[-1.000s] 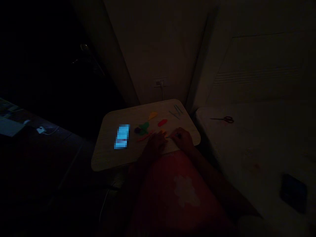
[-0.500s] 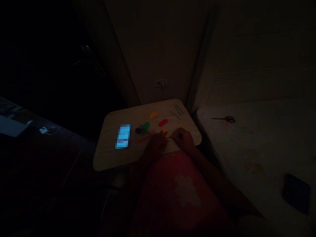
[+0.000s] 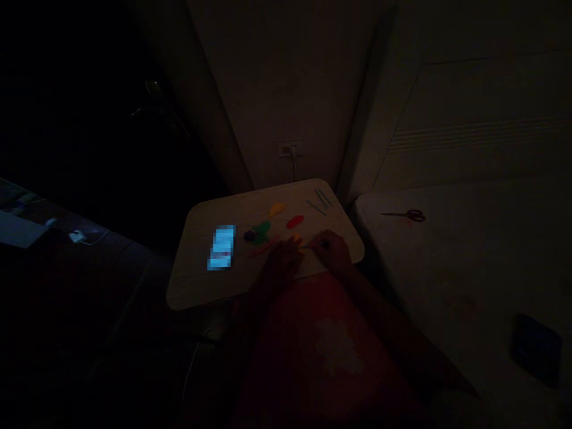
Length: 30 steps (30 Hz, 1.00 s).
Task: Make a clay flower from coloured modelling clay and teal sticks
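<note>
In the head view my left hand lies over the front of the small table, fingers stretched out and touching a yellow piece that looks like modelling clay. Part of that piece is hidden under the fingers. My right hand is closed in a pinch on a thin dark stick, whose tip points left at the yellow piece. Left of my hands lie pinkish-red strips and a green shape with a dark purple lump. Beyond are a red oval and another yellow piece.
A lit phone lies on the left of the table. Several thin sticks are at its back right. Scissors and a dark flat object rest on the pale bed-like surface. A wall socket holds a plug.
The picture is darker now. The stick's tip in my right hand has shifted slightly up and left; my left hand stays in nearly the same place.
</note>
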Available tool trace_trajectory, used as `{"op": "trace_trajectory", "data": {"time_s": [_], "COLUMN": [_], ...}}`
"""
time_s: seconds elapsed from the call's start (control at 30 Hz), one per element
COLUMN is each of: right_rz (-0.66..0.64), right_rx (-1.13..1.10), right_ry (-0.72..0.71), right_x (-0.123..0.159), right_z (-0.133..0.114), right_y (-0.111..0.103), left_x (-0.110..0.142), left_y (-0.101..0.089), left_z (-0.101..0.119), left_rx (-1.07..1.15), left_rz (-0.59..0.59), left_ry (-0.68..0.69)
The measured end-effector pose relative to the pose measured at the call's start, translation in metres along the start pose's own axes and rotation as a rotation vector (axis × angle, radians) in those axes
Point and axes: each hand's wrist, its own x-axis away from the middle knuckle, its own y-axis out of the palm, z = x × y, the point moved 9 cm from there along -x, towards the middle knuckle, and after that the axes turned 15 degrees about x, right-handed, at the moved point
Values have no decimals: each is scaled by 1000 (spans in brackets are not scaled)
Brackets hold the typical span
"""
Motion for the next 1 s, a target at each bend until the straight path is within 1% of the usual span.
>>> {"op": "trace_trajectory", "data": {"time_s": [0.13,0.23,0.3,0.4,0.47,0.53,0.6,0.67,0.7,0.77,0.9,1.0], "right_rz": [-36,-8,4,-18,-19,9,46,62,63,60,47,22], "right_rx": [49,-4,-12,25,20,-35,-98,-133,-133,-117,-84,-71], "right_ry": [17,46,37,14,34,69,90,93,93,101,118,85], "right_x": [-1,-2,-4,-5,-5,-5,-5,-4,-4,-5,-12,-22], "right_z": [1,6,7,5,7,11,15,17,18,19,21,20], "right_y": [2,1,1,3,3,0,-2,-2,-1,1,2,3], "left_x": [0,0,1,1,1,2,4,5,6,6,4,3], "left_y": [2,0,-1,-3,-5,-8,-14,-20,-21,-18,-5,-4], "left_z": [0,1,3,6,6,3,-2,-6,-7,-4,5,5], "left_rx": [-1,-19,-22,-11,12,59,107,113,95,34,-82,-114], "left_rz": [-17,-24,-28,-33,-22,23,104,180,197,171,41,35], "left_ry": [11,7,1,-1,4,9,0,-18,-24,-17,16,6]}}
